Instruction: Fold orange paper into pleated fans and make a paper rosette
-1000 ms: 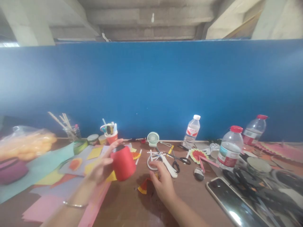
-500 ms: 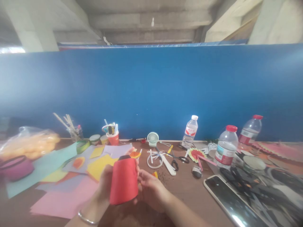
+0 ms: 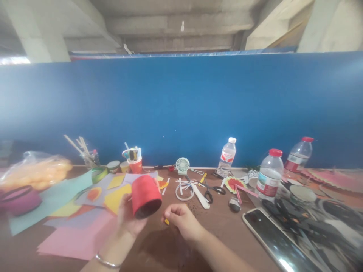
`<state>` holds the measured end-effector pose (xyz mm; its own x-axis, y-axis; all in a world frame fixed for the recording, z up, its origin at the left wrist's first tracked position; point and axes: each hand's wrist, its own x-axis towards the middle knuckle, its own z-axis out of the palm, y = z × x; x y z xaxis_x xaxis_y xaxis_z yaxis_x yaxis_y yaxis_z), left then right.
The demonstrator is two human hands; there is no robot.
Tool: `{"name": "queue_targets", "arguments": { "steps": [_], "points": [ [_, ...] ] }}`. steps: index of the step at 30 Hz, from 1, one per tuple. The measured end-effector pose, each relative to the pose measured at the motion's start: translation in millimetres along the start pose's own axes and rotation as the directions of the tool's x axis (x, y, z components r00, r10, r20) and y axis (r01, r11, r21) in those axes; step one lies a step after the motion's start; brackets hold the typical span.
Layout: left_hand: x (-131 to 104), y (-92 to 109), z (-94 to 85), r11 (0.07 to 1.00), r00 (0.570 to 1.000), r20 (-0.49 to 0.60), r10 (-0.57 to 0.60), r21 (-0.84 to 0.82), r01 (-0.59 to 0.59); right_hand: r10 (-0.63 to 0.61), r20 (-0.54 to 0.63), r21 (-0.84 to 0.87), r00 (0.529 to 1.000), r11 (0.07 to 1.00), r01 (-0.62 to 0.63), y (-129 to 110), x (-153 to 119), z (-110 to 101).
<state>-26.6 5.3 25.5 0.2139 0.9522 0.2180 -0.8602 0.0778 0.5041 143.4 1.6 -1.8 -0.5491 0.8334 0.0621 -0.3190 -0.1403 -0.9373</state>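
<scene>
A red paper-covered cup [image 3: 145, 192] is tilted in my left hand [image 3: 129, 219], its dark round end facing down and toward me. The fingers of that hand wrap around its left side and underside. To the right, apart from the cup, my right hand [image 3: 181, 219] pinches a small yellow piece [image 3: 166, 222], probably paper; most of it is hidden by the fingers. Behind the cup lies an orange and yellow pleated paper piece [image 3: 163, 184]. A white ring [image 3: 185, 192] and black-handled scissors [image 3: 209, 195] rest beyond my right hand.
Coloured paper sheets [image 3: 76, 238] spread at the left, near a bag of orange things [image 3: 36, 170]. A small fan [image 3: 182, 165] and a water bottle [image 3: 227, 156] stand at the back. A phone [image 3: 272, 234] lies at the right, beside another bottle [image 3: 269, 175].
My left hand has raised and turned the cup, so its dark end now shows. My right hand has come away from the cup's side and moved lower, holding the small yellow piece.
</scene>
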Motion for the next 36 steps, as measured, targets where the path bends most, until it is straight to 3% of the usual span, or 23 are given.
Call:
{"name": "queue_targets", "arguments": {
  "steps": [4, 9, 13, 16, 19, 21, 24, 27, 28, 30, 33, 36],
  "points": [
    [-2.0, -2.7, 5.2, 0.997, 0.997, 0.031, -0.064, -0.037, 0.065, -0.065, -0.119, 0.035, 0.991, 0.997, 0.069, 2.0, 5.0, -6.0],
    [-5.6, -5.6, 3.3, 1.000, 0.999, 0.052, 0.004, 0.030, -0.005, -0.127, -0.175, 0.160, 0.976, 0.975, 0.156, 4.2, 7.1, -12.4],
    [-6.8, 0.0, -6.4, 0.988, 0.991, 0.053, -0.123, 0.103, 0.117, -0.192, -0.230, 0.181, 0.954, 0.955, 0.236, -10.5, 5.0, -14.5],
    [-5.7, 5.3, -9.8, 0.977, 0.989, -0.014, -0.148, 0.151, 0.149, -0.231, -0.228, 0.212, 0.946, 0.936, 0.280, -28.7, 0.8, -16.3],
    [-0.8, 6.2, -14.6, 0.961, 0.984, -0.171, -0.056, 0.257, 0.099, -0.235, -0.147, 0.298, 0.961, 0.916, 0.269, -42.0, -4.2, -18.2],
    [4.8, 5.1, -19.9, 0.930, 0.955, -0.280, 0.095, 0.367, 0.015, -0.238, -0.088, 0.352, 0.967, 0.901, 0.254, -44.6, -6.9, -19.0],
    [13.6, 7.3, -26.6, 0.848, 0.837, -0.378, 0.396, 0.499, -0.176, -0.185, 0.033, 0.381, 0.982, 0.911, 0.159, -40.5, -7.8, -21.3],
    [17.4, 18.3, -29.0, 0.846, 0.743, -0.457, 0.490, 0.454, -0.279, -0.121, 0.085, 0.396, 0.989, 0.915, 0.078, -34.0, -4.3, -28.8],
    [17.3, 23.3, -29.7, 0.864, 0.727, -0.489, 0.481, 0.403, -0.300, -0.139, 0.040, 0.415, 0.990, 0.903, 0.110, -32.8, -2.4, -33.1],
    [15.5, 33.6, -32.2, 0.906, 0.741, -0.524, 0.419, 0.299, -0.300, -0.198, -0.129, 0.446, 0.972, 0.863, 0.236, -32.4, 1.2, -44.6],
    [12.5, 47.0, -40.1, 0.948, 0.787, -0.529, 0.317, 0.208, -0.241, -0.300, -0.348, 0.404, 0.888, 0.807, 0.431, -35.0, 4.2, -66.7],
    [12.1, 56.9, -49.3, 0.883, 0.728, -0.539, 0.425, 0.425, -0.201, -0.357, -0.459, 0.137, 0.814, 0.876, 0.462, -37.6, 4.8, -87.7]
  ]
}}
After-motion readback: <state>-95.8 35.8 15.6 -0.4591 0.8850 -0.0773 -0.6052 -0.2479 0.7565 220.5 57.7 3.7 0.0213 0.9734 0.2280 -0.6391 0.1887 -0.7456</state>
